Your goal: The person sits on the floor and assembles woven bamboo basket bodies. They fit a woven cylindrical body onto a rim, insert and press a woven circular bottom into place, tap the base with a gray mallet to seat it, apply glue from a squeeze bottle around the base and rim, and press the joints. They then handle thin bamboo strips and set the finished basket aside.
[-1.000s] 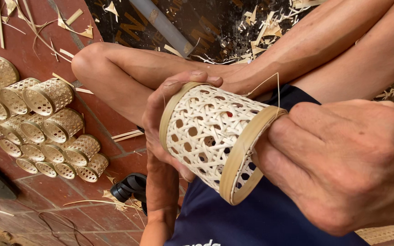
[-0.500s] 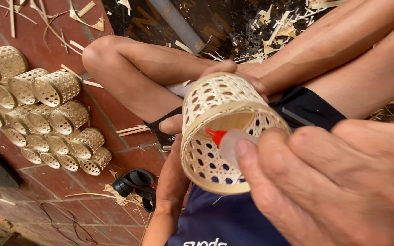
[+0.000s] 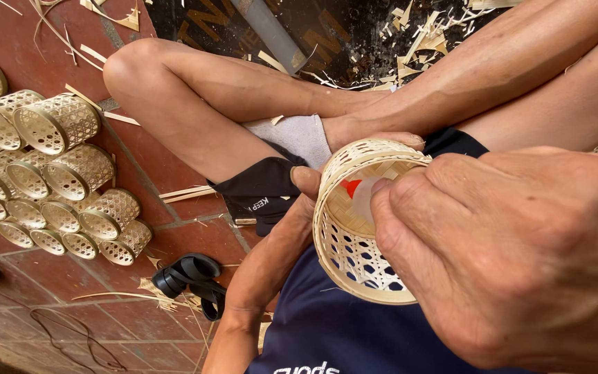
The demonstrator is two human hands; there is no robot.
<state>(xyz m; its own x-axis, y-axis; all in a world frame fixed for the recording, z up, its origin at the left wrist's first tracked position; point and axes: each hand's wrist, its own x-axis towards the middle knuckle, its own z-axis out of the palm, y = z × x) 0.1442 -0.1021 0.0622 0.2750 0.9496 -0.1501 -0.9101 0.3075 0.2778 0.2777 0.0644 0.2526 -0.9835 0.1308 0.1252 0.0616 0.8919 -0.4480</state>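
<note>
My left hand (image 3: 307,187) grips a small round woven bamboo basket (image 3: 354,257) by its rim, thumb on the near edge and fingers hidden behind it. The basket's open mouth faces up and toward me. My right hand (image 3: 513,256) fills the lower right of the view and holds a small clear glue bottle with a red tip (image 3: 354,190), pointing it inside the basket against the inner wall. Most of the bottle is hidden by my fingers.
Several finished woven baskets (image 3: 57,180) lie stacked on their sides on the red tile floor at the left. Bamboo strips and shavings (image 3: 423,41) litter the floor beyond my crossed legs. A black tool (image 3: 188,273) lies by my left forearm.
The basket has turned from lying on its side to mouth up. My right hand has brought the red-tipped bottle into it, and the view has shifted slightly right.
</note>
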